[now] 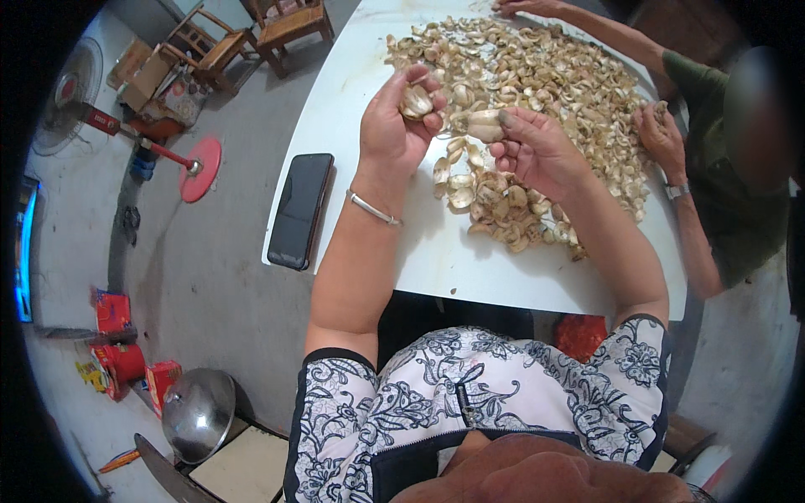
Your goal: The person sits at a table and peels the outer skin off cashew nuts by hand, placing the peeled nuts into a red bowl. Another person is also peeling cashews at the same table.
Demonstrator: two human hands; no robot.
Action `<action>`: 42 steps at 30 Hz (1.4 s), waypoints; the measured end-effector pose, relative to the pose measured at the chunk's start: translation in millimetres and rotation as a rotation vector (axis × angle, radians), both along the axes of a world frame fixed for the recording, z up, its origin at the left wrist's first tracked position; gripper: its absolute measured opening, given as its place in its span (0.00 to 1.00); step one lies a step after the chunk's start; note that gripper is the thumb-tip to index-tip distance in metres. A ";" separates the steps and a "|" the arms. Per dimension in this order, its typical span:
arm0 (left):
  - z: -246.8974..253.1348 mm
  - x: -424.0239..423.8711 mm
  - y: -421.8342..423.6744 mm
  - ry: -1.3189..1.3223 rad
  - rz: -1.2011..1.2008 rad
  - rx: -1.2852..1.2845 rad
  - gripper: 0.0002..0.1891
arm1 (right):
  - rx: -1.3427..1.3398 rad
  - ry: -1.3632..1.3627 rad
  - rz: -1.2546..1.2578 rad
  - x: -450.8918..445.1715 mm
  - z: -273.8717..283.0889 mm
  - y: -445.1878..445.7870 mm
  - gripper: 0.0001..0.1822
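Curved pale dried pieces, which look like slices or husks of some plant, lie in a wide heap (541, 82) across the white table (427, 251). My left hand (402, 119), palm up with curled fingers, holds a few of these pieces (416, 102). Just right of it, my right hand (541, 148) pinches one longer pale piece (484, 126) between thumb and fingers, over the heap. A smaller cluster (509, 210) of the pieces lies below my right hand, nearer to me.
A black smartphone (300, 210) lies at the table's left edge. A co-worker's hand (660, 135) is at the heap's right side, the other hand (525, 7) at the far edge. A pedestal fan (201, 168), wooden chairs (220, 53) and a metal wok-like lid (199, 415) stand left.
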State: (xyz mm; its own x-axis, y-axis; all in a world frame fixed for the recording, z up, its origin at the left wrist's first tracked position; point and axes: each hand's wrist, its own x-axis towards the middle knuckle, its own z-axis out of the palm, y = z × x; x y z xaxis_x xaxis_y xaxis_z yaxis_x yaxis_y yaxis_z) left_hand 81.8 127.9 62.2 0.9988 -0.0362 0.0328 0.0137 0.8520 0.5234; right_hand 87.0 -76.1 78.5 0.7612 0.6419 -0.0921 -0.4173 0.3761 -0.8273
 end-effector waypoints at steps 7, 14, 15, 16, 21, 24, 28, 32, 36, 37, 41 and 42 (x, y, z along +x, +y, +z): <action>11.1 -10.0 -19.0 -0.020 -0.125 0.500 0.12 | -0.076 -0.100 -0.083 8.7 -0.1 -7.5 0.12; 4.3 -12.3 -24.1 -0.085 -0.149 0.781 0.07 | -0.181 -0.247 -0.154 4.0 3.2 -5.4 0.16; 4.3 -12.4 -25.1 -0.084 -0.151 0.789 0.07 | -0.175 -0.262 -0.159 3.4 2.7 -6.2 0.16; 4.9 -12.8 -26.1 -0.093 -0.158 0.801 0.07 | -0.169 -0.276 -0.161 2.8 2.5 -7.1 0.16; 2.7 -11.7 -27.4 -0.072 -0.187 0.733 0.09 | -0.162 -0.368 -0.202 1.9 -0.1 -7.9 0.17; 0.3 -10.1 -23.4 -0.062 -0.223 0.610 0.09 | -0.172 -0.336 -0.164 3.7 -1.3 -13.5 0.18; -2.0 -9.4 -26.4 -0.056 -0.245 0.464 0.08 | -0.128 -0.285 -0.147 1.5 -0.1 -13.7 0.18; -0.3 -10.9 -29.6 -0.017 -0.253 0.422 0.08 | -0.076 -0.229 -0.118 2.0 0.1 -16.2 0.18; -6.3 -9.4 -27.7 -0.025 -0.264 0.434 0.08 | -0.002 -0.170 -0.055 0.9 4.5 -15.0 0.18; -7.5 -9.0 -27.8 -0.027 -0.264 0.433 0.08 | -0.004 -0.165 -0.059 0.7 4.2 -14.6 0.18; -6.0 -10.1 -33.1 0.001 -0.263 0.386 0.10 | 0.006 -0.173 -0.105 -1.6 2.9 -10.1 0.17; -5.0 -11.4 -34.4 0.017 -0.260 0.364 0.11 | 0.014 -0.183 -0.122 -3.1 3.6 -8.0 0.16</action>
